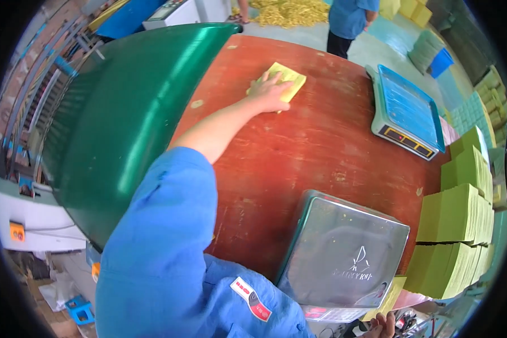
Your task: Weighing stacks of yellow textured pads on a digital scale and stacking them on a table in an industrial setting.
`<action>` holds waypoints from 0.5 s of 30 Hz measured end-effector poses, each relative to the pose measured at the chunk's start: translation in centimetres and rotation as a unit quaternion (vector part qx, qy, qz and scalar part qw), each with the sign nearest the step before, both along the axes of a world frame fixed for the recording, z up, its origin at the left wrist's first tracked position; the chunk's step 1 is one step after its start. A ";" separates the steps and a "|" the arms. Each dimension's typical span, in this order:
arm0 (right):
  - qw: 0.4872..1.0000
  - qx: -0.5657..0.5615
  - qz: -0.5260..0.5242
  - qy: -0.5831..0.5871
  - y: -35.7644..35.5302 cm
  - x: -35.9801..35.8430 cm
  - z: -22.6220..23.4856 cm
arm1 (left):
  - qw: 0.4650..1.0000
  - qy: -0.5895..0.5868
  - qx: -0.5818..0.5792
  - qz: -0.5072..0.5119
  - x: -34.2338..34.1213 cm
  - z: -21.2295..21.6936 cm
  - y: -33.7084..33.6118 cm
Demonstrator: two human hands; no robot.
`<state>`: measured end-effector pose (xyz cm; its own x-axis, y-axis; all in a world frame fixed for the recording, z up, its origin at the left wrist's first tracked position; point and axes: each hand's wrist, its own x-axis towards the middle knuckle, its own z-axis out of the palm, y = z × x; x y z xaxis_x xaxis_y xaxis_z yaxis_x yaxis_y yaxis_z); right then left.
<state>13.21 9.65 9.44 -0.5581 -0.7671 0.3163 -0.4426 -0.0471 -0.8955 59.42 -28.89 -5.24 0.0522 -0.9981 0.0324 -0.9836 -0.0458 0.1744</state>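
Observation:
My left arm, in a blue sleeve, reaches across the red table [248, 186]. At its end my left hand [269, 93] lies with fingers spread on a small yellow stack of what looks like paper [294, 81]. The stack's right side and a bit of its near edge show past the hand. My right hand [382, 325] is low at the right, cut off by the picture's edge, with its fingers curled. It is close to a yellow sheet [391, 296] beside the steel-topped scale [346, 248]. Whatever those fingers hold, if anything, is hidden.
A blue-trayed scale [411, 110] sits at the table's far right. Tall yellow-green paper stacks [445, 217] line the right edge. A green curved metal chute [124, 118] borders the left. Beyond the table stands a person [346, 22] near a yellow heap [290, 12].

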 end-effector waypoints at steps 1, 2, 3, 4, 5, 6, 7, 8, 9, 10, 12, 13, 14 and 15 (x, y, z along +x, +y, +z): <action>1.000 -0.002 0.015 0.001 -0.1 0.3 0.0 | 1.000 -0.002 0.002 0.010 2.1 0.4 2.4; 1.000 -0.002 0.030 0.004 -0.2 0.7 0.1 | 1.000 -0.016 0.012 0.004 4.0 0.7 4.9; 0.999 -0.009 0.045 -0.014 -0.2 0.8 0.0 | 0.999 -0.028 0.023 -0.003 5.6 0.9 7.4; 0.998 -0.019 0.048 -0.023 -0.3 1.2 -0.1 | 0.999 -0.026 0.030 0.010 7.4 1.1 10.0; 0.999 -0.013 0.046 -0.016 -0.4 1.4 -0.1 | 0.999 -0.032 0.032 -0.011 9.0 1.3 12.4; 0.999 -0.008 0.038 -0.006 -0.3 1.7 -0.1 | 0.998 -0.034 0.034 -0.038 9.9 1.5 14.5; 0.999 -0.002 0.046 -0.002 -0.2 2.0 0.0 | 0.996 -0.066 0.038 -0.050 10.4 1.8 16.5; 0.998 -0.011 0.060 -0.015 0.0 2.3 0.1 | 0.996 -0.060 0.044 -0.043 10.9 2.1 18.1; 0.996 -0.019 0.084 -0.030 0.0 2.5 0.1 | 0.995 -0.058 0.051 -0.057 11.7 2.6 20.4; 0.993 -0.027 0.101 -0.045 0.0 2.7 0.1 | 0.994 -0.056 0.056 -0.076 12.3 2.8 22.3; 0.989 -0.030 0.136 -0.047 0.4 3.0 0.3 | 0.994 -0.052 0.068 -0.063 13.1 3.1 26.0; 0.988 -0.031 0.142 -0.057 0.5 3.1 0.4 | 0.994 -0.053 0.073 -0.063 13.5 3.3 27.5; 0.986 -0.031 0.146 -0.068 0.6 3.2 0.5 | 0.994 -0.051 0.076 -0.057 13.8 3.7 29.1; 0.984 -0.044 0.162 -0.068 1.1 3.3 0.6 | 0.994 -0.061 0.083 -0.044 13.8 3.5 30.7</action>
